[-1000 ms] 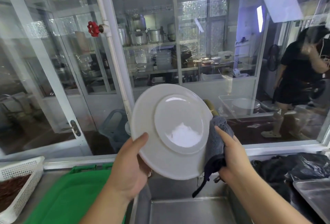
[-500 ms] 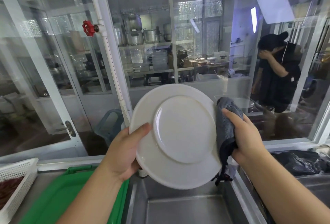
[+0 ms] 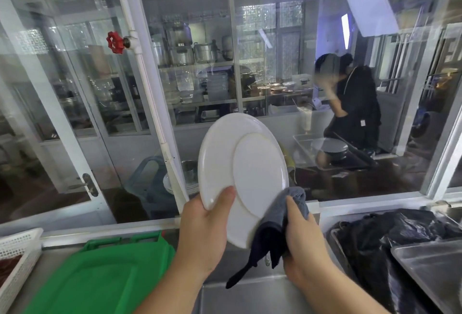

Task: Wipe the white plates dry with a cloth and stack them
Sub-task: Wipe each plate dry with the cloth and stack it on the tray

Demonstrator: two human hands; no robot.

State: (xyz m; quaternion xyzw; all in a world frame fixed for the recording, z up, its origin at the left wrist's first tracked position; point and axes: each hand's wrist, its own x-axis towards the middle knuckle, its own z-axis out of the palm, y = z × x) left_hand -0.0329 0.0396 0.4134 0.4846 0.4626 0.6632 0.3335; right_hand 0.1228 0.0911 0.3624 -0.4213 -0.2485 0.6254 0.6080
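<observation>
Between both hands: plate (image 3: pixel 243 176) upright, underside toward wearer. Left hand (image 3: pixel 203 233) pinches rim, steadying; right hand (image 3: pixel 303 243) clamps cloth (image 3: pixel 277 226) round lower edge, wiping.

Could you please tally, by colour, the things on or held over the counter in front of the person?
White: 2, plate and basket
Green: 1, tray
Grey: 1, cloth
Black: 1, bag
Steel: 1, tray
Total: 6

cloth (image 3: pixel 280 228) hides plate's (image 3: pixel 240 163) lower right rim (partly).
</observation>
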